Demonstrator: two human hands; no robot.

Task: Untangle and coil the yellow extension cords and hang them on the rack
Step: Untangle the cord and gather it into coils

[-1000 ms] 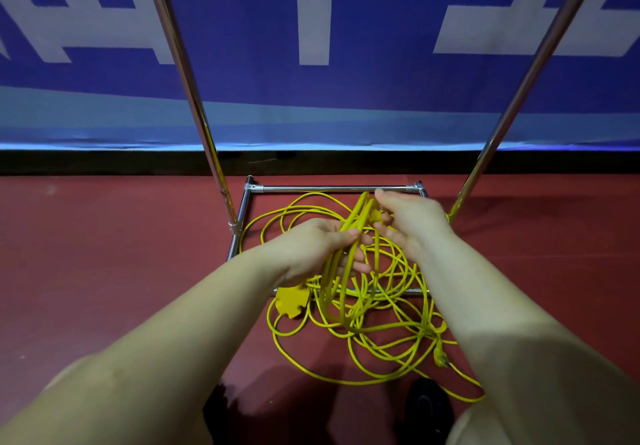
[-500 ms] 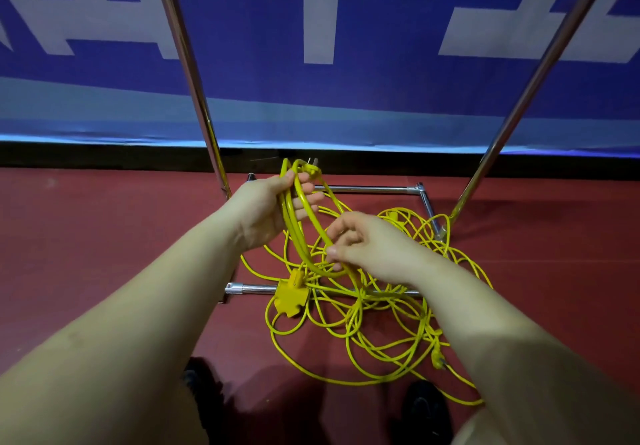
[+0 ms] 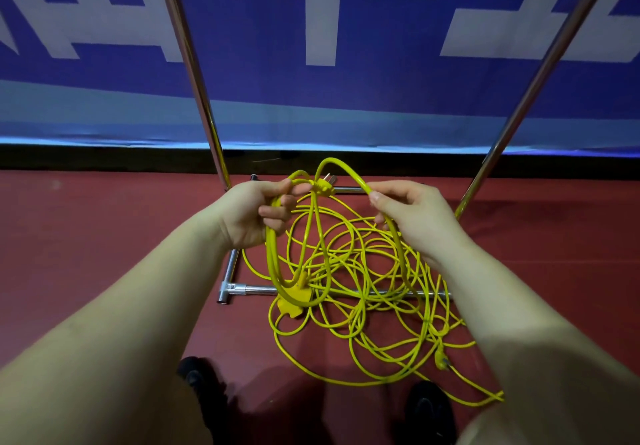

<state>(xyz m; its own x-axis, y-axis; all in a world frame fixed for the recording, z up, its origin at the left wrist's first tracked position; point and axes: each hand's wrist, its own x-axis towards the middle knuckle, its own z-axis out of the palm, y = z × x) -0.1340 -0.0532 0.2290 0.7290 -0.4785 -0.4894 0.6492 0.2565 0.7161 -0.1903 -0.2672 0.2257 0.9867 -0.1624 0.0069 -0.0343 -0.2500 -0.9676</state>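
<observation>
Yellow cords (image 3: pixel 349 271), chrome rack (image 3: pixel 188 64), red floor (image 3: pixel 86 237), blue-white banner (image 3: pixel 346 64).

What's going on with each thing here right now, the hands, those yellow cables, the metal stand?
Left hand: grips a few gathered loops of yellow cord.
Right hand: pinches one raised strand.
Yellow extension cords: mostly a tangled heap on the red floor, partly lifted.
Yellow pronged plug: held up between the hands.
Flat yellow socket block: lying on the floor.
Chrome metal rack: standing, nothing visibly hung on it.
</observation>
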